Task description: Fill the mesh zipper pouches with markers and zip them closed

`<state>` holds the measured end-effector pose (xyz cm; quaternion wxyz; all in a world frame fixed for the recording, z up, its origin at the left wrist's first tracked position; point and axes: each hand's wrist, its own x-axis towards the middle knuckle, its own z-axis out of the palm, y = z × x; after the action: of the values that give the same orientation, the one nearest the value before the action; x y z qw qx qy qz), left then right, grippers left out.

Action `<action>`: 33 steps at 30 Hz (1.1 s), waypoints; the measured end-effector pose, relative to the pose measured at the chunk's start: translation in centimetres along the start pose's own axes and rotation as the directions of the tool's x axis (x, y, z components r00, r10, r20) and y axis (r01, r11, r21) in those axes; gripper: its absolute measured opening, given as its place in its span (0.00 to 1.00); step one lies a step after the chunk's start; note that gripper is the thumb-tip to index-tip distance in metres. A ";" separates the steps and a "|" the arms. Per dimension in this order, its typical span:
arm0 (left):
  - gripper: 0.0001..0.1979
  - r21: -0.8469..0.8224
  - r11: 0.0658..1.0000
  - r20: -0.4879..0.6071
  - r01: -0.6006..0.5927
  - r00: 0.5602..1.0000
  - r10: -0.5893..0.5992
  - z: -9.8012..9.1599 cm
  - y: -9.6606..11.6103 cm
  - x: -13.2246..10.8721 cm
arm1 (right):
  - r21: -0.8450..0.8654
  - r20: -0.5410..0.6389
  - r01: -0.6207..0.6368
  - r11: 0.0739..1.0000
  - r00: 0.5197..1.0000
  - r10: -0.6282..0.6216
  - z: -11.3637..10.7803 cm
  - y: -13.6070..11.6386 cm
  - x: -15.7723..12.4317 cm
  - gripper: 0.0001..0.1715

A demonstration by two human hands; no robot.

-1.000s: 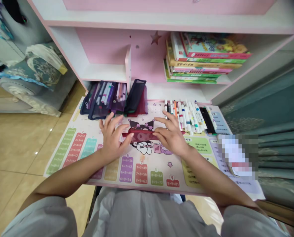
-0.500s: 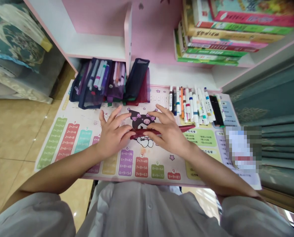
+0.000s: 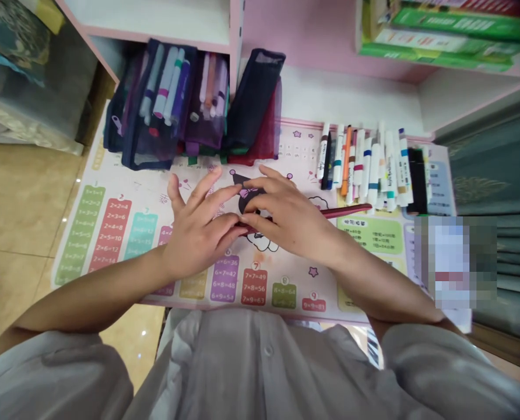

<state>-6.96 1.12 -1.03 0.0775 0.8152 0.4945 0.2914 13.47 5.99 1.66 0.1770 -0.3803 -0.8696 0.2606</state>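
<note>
We note a pale tabletop printed with times tables, a pink-and-white shelf behind, tiled floor left, curtain right. Mesh pouches lie back left, pens back right. Over the tabletop's middle, our left hand and right hand pinch a red pouch, thumbs and forefingers closed on it, other fingers loosely spread.

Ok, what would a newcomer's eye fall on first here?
Probably the left hand and right hand, pinching a slim dark red pouch over the printed mat. Then the loose markers, mostly white, lying beyond the right hand, and the mesh pouches piled at the back left, some holding pens.
</note>
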 end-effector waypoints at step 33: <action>0.11 -0.133 0.985 0.056 0.108 0.993 -0.101 0.0 0.7 0.9 | 0.043 -0.087 -0.019 0.999 0.996 0.023 -0.2 -0.3 -2.0 0.11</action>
<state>-6.11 1.57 -0.39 0.1600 0.7878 0.5136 0.2999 14.64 4.35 1.77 0.2202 -0.3968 -0.8512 0.2636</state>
